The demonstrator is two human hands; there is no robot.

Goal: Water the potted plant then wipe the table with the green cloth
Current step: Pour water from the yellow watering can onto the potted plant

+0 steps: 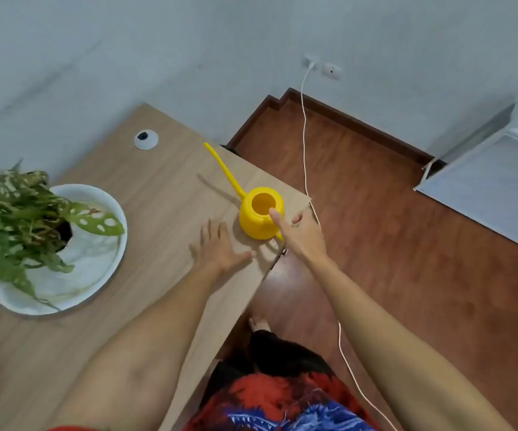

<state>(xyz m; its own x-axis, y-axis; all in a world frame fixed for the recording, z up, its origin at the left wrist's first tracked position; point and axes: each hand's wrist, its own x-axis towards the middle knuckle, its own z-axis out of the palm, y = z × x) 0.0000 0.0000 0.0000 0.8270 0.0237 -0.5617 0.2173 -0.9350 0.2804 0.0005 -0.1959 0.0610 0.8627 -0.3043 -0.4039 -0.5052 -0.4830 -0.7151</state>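
the right hand [301, 234] is closing, not yet clenched, on the yellow watering can [259, 219] at the tabletop's [164, 188] right edge; it should grip the handle firmly, left hand [220, 248] flat, released

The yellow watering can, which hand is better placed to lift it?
Right. The right hand is already at the yellow watering can's handle side, thumb on its rim; the left hand lies flat on the table beside it.

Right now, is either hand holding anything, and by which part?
The right hand is at the yellow watering can, thumb on its rim, fingers at the handle side; a closed grasp cannot be confirmed. The left hand lies flat on the table, holding nothing.
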